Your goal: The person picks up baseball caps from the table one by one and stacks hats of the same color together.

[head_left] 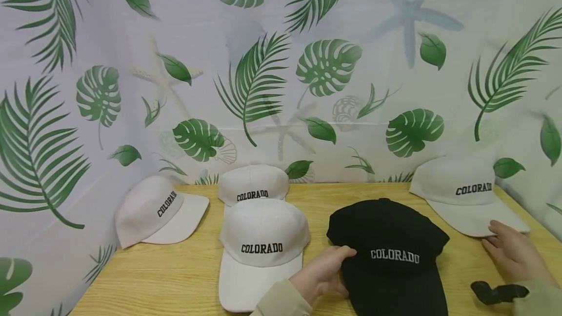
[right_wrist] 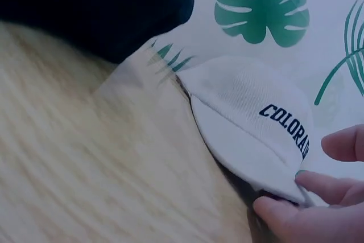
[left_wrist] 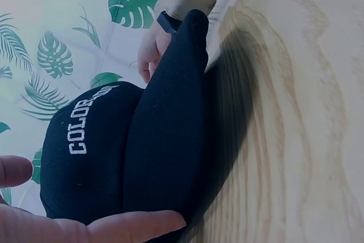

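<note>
A black cap with white "COLORADO" lettering sits near the middle right in the head view. My left hand touches its left side; in the left wrist view one straight finger lies along the black cap, with another digit spread apart. At the right, my right hand touches the brim edge of a white "COLORADO" cap. The right wrist view shows fingertips at that brim and the upper digit held away from the cap. Part of each hand lies outside its wrist view.
Nearest the left hand is a white cap, overlapping another white cap behind it. A further white cap stands at the table's left edge. A leaf-patterned backdrop rises behind the wooden table. A black strap is at the right wrist.
</note>
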A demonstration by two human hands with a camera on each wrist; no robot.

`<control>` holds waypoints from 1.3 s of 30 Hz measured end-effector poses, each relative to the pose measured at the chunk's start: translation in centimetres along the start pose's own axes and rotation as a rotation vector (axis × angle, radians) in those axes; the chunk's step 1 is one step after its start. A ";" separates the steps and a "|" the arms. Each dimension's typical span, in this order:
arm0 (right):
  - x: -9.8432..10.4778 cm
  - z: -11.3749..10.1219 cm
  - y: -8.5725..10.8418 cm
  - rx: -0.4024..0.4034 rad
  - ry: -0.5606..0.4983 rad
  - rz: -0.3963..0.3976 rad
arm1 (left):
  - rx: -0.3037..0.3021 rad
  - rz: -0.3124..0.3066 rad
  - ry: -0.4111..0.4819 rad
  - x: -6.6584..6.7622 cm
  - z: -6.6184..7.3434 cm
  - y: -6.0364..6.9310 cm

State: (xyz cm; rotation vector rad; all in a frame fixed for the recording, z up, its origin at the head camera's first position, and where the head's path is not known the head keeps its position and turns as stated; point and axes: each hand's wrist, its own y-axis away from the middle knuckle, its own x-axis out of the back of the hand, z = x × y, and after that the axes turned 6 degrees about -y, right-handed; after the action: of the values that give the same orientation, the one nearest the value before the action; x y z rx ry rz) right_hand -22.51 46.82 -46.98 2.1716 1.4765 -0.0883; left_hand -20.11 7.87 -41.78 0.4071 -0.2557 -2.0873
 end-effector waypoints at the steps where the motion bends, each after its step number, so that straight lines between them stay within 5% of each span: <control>1: 0.2 0.0 0.0 -0.008 -0.073 -0.038 | -0.007 -0.003 0.004 0.0 -0.1 0.0; 3: 0.4 -0.2 0.2 -0.030 -0.243 -0.078 | -0.020 -0.009 0.011 0.0 -0.2 -0.1; 5: 0.5 -0.4 0.5 -0.041 -0.306 -0.145 | -0.034 -0.018 0.019 0.1 -0.3 -0.2; 13: -0.1 -0.4 2.0 0.129 -0.185 -0.294 | -0.031 -0.047 0.054 0.3 -0.5 -0.3; 20: 0.8 0.0 -1.4 0.365 -0.249 -0.431 | -0.074 0.020 0.162 0.5 -0.2 -0.2; 24: -1.8 -0.9 0.5 0.490 -0.199 -0.445 | -0.152 0.111 0.163 0.6 0.9 0.6; 27: -5.0 -2.0 4.1 0.493 -0.186 -0.455 | -0.233 0.121 0.191 0.9 1.8 1.4; 31: -9.2 -2.7 8.8 0.497 -0.293 -0.539 | -0.313 0.098 0.283 1.2 2.9 2.2; 34: -11.8 -2.5 11.5 0.507 -0.340 -0.681 | -0.327 0.058 0.331 1.3 3.8 2.7; 39: -15.1 -1.2 13.9 0.545 -0.273 -0.767 | -0.358 -0.015 0.360 1.3 4.5 3.2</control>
State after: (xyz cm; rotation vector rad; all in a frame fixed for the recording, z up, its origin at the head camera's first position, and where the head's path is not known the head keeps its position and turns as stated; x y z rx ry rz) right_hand -16.58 30.63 -35.78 1.7032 2.1972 -1.1083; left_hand -19.97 5.18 -36.75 0.5537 0.3289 -1.9786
